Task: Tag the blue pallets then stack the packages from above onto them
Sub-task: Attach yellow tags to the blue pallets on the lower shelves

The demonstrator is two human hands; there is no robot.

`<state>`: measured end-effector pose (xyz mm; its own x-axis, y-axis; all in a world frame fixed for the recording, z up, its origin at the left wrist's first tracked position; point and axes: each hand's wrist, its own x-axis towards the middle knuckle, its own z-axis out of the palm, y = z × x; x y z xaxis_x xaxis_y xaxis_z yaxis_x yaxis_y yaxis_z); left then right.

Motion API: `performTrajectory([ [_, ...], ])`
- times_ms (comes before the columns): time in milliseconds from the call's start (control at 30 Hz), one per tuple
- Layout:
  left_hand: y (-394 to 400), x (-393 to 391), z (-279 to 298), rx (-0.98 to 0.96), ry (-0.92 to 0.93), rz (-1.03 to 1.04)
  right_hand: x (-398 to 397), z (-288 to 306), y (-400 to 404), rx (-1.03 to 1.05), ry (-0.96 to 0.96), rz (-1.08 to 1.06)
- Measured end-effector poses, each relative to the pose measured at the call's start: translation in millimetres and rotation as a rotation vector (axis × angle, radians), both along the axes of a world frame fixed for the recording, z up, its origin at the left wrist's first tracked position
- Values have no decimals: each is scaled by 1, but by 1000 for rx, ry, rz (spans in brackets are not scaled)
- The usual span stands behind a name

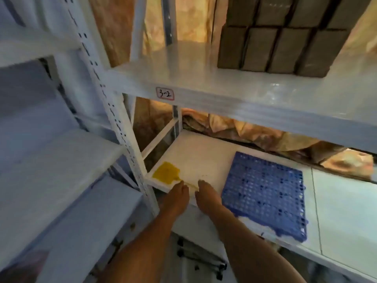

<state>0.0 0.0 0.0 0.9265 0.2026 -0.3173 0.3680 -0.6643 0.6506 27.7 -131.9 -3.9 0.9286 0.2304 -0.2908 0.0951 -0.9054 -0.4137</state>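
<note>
A white perforated upright [122, 127] of the metal rack runs down the left part of the view. Just right of it, at the front left corner of the lower shelf [195, 158], lies a flat yellow tag [166, 173], with a pale strip leading from it along the front edge. The left hand [177, 198] reaches to that front edge, fingertips together and touching the end of the strip next to the yellow tag; whether they pinch it cannot be told through the blur. The right hand [208, 196] sits just beside it, fingers drawn together with the tips on the other end of the same strip; its grip is equally unclear. Right of the hands a blue pallet [263, 193], a flat plastic grid, lies on the lower shelf with its near edge overhanging the front edge. On the front edge of the upper shelf [204, 78] is a label [165, 93] reading 3-2. Toward the right end of the upper shelf stand the brown packages [283, 41], stacked in tight rows
</note>
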Motion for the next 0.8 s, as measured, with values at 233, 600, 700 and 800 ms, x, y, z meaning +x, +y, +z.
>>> performTrajectory([
  [233,2,16,-42,-93,-333,222,37,-24,40,-108,-60,19],
  [600,5,36,-42,-616,-158,536,25,-37,30,245,-77,-217],
  [700,8,36,-40,-772,-145,535,11,-29,22,362,-110,-267],
  [800,4,30,-41,-872,-142,486,-3,-19,15,430,-121,-284],
])
